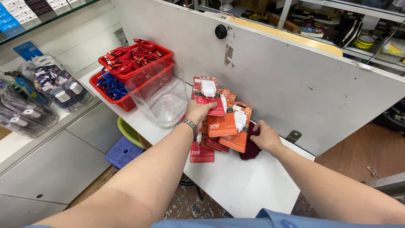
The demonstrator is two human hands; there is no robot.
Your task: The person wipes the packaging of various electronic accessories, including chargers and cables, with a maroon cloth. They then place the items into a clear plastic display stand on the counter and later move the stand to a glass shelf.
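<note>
Your left hand (198, 112) pinches a red charger pack (206, 93); your right hand (265, 137) presses flat on a maroon cloth (249, 151), orange packs (230, 126) between them.

head view: worn on the head | faced down and forward toward 12 o'clock | close above the white bench (249, 185)

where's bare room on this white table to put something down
Bare tabletop shows on the near side, between the charger packs and the near edge, under the forearms. Crowded along the grey wall: left hand on the packs, right hand on a dark red cloth, then a clear bag and red baskets.
</note>
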